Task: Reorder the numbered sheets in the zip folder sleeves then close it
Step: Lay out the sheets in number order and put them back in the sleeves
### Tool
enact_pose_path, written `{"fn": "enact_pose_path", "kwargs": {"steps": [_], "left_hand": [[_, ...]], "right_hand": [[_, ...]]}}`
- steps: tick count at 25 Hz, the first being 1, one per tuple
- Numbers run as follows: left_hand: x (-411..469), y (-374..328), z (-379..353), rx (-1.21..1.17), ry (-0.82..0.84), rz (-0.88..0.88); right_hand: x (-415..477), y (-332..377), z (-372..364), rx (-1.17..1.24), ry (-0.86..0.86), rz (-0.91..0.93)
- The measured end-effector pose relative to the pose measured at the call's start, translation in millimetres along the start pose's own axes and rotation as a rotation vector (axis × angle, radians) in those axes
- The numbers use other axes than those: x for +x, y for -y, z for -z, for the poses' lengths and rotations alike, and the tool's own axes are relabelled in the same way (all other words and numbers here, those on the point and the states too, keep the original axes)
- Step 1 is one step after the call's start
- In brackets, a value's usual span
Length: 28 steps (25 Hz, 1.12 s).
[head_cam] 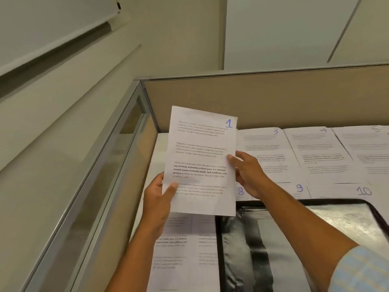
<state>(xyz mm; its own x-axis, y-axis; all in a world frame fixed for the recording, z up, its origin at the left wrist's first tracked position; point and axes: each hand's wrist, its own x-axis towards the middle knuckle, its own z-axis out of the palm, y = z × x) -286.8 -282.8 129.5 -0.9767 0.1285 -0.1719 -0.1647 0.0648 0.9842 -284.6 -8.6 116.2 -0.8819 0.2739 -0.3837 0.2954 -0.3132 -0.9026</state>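
Grip of both hands is clamped on sheet 1 point(202, 161), held upright above the bench point(162, 138). The left hand point(160, 199) pinches its lower left edge and the right hand point(250, 175) its right edge. The open folder point(219, 249) lies below, its right side cut off. Sheets 3 point(263, 148), 4 point(315, 152), 9 point(299, 188) and 10 point(364, 190) lie behind. Sheet 8 point(241, 190) is partly hidden, and the print is blurred.
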Motion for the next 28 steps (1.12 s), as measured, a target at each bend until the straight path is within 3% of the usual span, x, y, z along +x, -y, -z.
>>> {"fn": "enact_pose_path", "kwargs": {"steps": [10,24,26,28], "left_hand": [[-95.5,36.0,-117.4,-0.004,0.119,0.112],[-176.1,65.4,-306.7,0.031,0.135,0.166],[-177.3,73.5,-325.6,0.079,0.126,0.176],[-171.1,84.4,-342.3,0.275,0.086,0.146]], "right_hand": [[-106.7,-6.4,161.7,-0.093,-0.088,0.043],[-147.1,-7.4,362.8,-0.175,-0.089,0.030],[-146.9,-3.9,380.8,-0.183,-0.119,0.055],[-146.9,0.3,398.7,-0.180,-0.187,0.089]]}}
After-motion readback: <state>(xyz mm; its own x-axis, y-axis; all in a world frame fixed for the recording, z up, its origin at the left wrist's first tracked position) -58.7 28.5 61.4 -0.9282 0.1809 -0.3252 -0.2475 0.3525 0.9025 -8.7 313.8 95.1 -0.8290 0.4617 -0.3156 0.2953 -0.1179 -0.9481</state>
